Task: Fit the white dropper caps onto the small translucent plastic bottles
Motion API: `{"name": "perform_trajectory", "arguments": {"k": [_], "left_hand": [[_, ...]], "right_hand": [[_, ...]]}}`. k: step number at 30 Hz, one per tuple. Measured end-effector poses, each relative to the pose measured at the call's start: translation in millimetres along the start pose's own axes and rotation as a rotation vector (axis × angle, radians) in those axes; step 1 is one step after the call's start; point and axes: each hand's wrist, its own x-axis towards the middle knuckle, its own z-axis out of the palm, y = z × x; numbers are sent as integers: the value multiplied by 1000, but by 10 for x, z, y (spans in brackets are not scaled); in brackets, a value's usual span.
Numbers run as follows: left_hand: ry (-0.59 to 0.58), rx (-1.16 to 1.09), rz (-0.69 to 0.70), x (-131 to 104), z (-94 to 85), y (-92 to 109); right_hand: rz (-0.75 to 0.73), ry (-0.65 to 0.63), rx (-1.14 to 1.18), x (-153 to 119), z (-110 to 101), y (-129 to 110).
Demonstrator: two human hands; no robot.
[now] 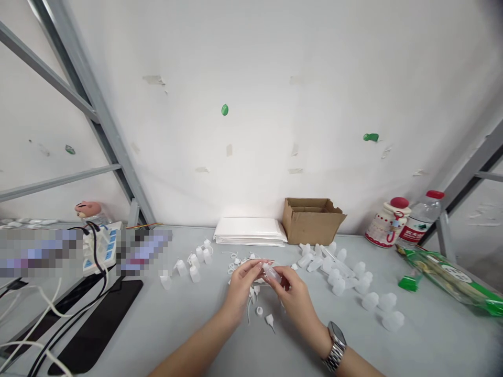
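Both hands meet at the middle of the grey table around one small translucent bottle. My left hand pinches its upper end, where a thin white piece shows. My right hand, with a watch on its wrist, grips the bottle's body from the right. Small white caps and thin tubes lie under and around the hands. Several translucent bottles are spread out to the right. Further left stand several small bottles with white tops.
White flat packets and an open cardboard box stand by the wall. At right are a decorated jar, a water bottle and a green package. A power strip, cables and a black pad occupy the left.
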Motion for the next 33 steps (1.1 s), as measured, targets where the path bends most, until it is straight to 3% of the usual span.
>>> {"name": "perform_trajectory", "arguments": {"k": [7,18,27,33], "left_hand": [[-41,-167,-80,37,-38,-11],[-93,-176,-90,53,-63,-8],[-142,-225,-117,47,-59,12],[-113,-231,-107,32,-51,21]], "right_hand": [[-36,59,-49,12,-44,20],[-127,35,-185,-32,-16,21],[-406,203,-446,-44,-7,79],[-483,244,-513,-8,-67,36]]}}
